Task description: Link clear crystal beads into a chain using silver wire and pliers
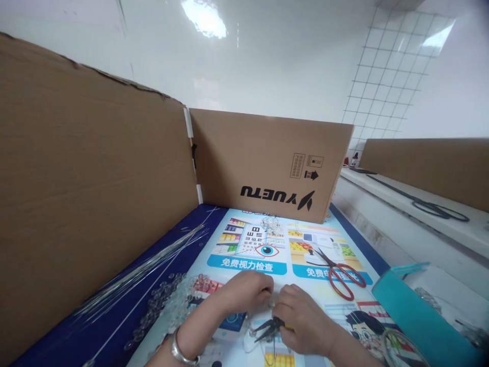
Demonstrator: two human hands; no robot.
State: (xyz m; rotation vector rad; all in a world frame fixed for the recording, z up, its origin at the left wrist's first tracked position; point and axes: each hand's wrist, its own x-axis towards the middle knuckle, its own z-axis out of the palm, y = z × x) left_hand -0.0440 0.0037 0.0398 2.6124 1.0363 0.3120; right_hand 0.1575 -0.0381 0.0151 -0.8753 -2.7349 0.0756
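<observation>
My right hand (303, 318) is closed around a pair of pliers (270, 327); their dark jaws point left and stand apart. My left hand (248, 291), with a silver bangle on its wrist, is closed in a pinch just left of the right hand's fingertips. What it holds is hidden by its fingers. Below the two hands, a thin wire (247, 349) curls around the jaws, with small clear pieces beside it. A heap of clear beads (176, 300) lies left of my left forearm.
Red-handled scissors (336, 272) lie open on the printed sheet (248, 278). Long thin wires (148, 267) run along the left side. Cardboard panels (267, 153) stand at the left and back. A teal box (428, 311) with wire pieces sits at right, near a tape roll (401, 346).
</observation>
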